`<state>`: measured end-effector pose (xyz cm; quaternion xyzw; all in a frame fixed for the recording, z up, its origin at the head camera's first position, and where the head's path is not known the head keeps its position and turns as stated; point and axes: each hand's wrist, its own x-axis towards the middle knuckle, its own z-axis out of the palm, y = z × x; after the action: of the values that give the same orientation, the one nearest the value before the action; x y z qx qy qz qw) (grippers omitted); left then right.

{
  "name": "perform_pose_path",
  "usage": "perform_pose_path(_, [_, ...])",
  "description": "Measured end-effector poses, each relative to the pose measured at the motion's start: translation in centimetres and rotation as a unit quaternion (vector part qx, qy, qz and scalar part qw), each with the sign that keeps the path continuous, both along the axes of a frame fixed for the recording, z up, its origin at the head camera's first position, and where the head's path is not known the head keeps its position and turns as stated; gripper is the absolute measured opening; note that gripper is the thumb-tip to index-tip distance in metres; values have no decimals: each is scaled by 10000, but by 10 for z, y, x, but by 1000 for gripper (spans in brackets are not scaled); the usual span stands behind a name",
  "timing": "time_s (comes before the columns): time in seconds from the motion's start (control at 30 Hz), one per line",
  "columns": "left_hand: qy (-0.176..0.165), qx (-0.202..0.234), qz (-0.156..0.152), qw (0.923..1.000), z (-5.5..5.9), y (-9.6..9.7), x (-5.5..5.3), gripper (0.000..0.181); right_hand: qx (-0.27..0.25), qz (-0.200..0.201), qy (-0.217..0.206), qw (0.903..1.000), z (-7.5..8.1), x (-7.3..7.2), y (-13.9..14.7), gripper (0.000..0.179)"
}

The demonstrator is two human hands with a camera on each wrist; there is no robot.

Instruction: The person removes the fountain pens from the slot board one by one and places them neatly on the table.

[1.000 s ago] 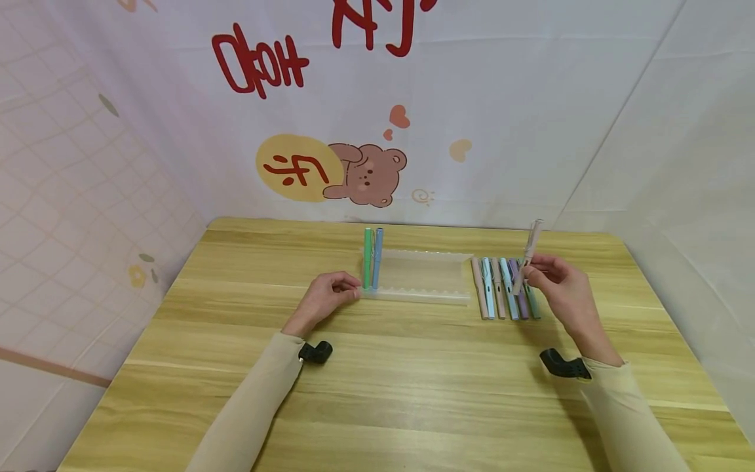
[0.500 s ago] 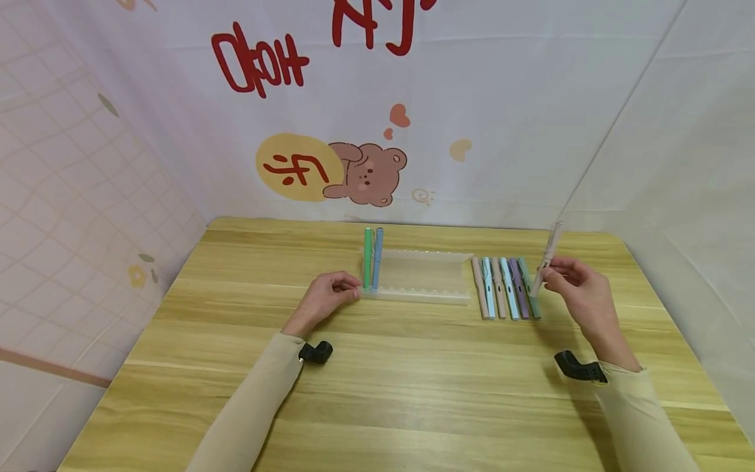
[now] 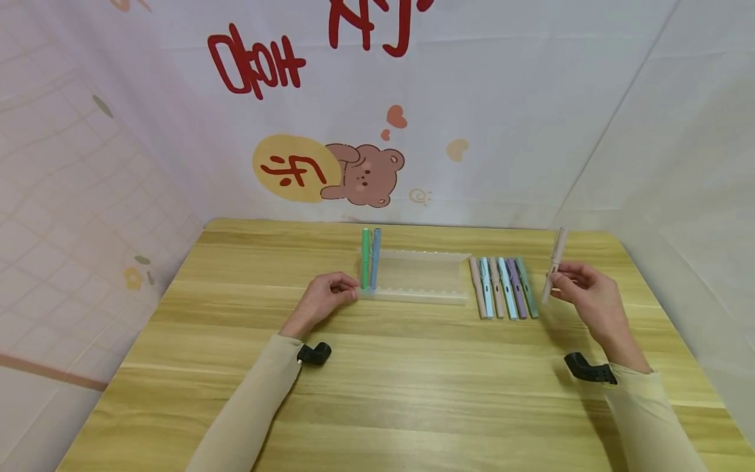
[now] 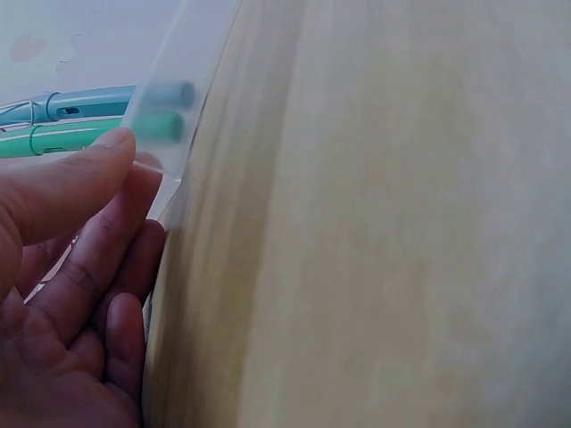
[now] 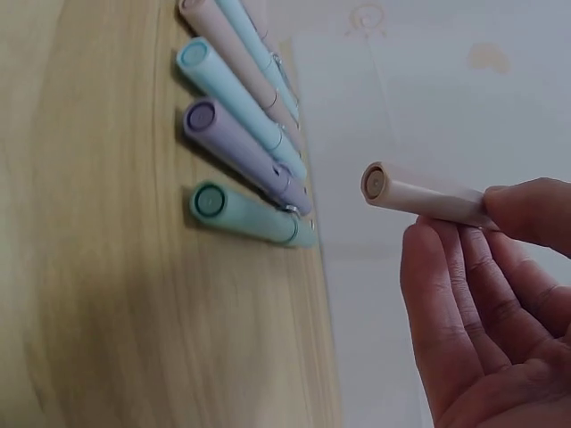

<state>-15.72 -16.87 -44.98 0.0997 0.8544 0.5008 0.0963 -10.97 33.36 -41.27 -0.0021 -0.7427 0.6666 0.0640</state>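
Observation:
My left hand [image 3: 321, 298] pinches the left front corner of a clear plastic pen tray [image 3: 421, 299], its thumb [image 4: 107, 156] against the tray wall. A green pen [image 3: 366, 259] and a blue pen [image 3: 376, 261] lie side by side at the tray's left end. On the right, my right hand [image 3: 592, 301] holds a pale pinkish pen [image 3: 559, 246] between thumb and fingers, tilted and raised off the table. The end of that pen [image 5: 419, 198] points away from the fingers in the right wrist view. Nearest to this hand on the table is a grey-green pen [image 3: 528, 288].
Right of the tray, several pens lie in a row, among them a purple pen [image 3: 517, 288], a light blue pen [image 3: 506, 288] and a pinkish pen [image 3: 476, 288]. The wooden table [image 3: 377, 393] meets a printed cloth backdrop [image 3: 501, 98] behind.
My right hand has moved right with the pale pinkish pen, from over the row of pens to beside it. My left hand stays at the tray corner.

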Motion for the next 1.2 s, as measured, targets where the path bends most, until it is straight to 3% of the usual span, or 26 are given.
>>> perform_pose_path(0.2, [6,46,2,10000,0,1,1,15,541,-33,-330,9980,-2,1,8,29])
perform_pose_path(0.47, [52,-16,31,10000,0,2,2,15,1541,-4,-682,9857,-5,-1,13,46])
perform_pose_path(0.8, [71,52,-10,10000,1,1,1,17,1702,302,-1015,9797,-10,-7,19,56])
perform_pose_path(0.93, [65,38,-15,10000,1,1,1,16,1892,506,-1236,9728,-12,-10,21,59])
perform_pose_path(1.2, [49,29,11,10000,1,1,2,16,1950,787,-1507,9659,-15,-16,23,57])
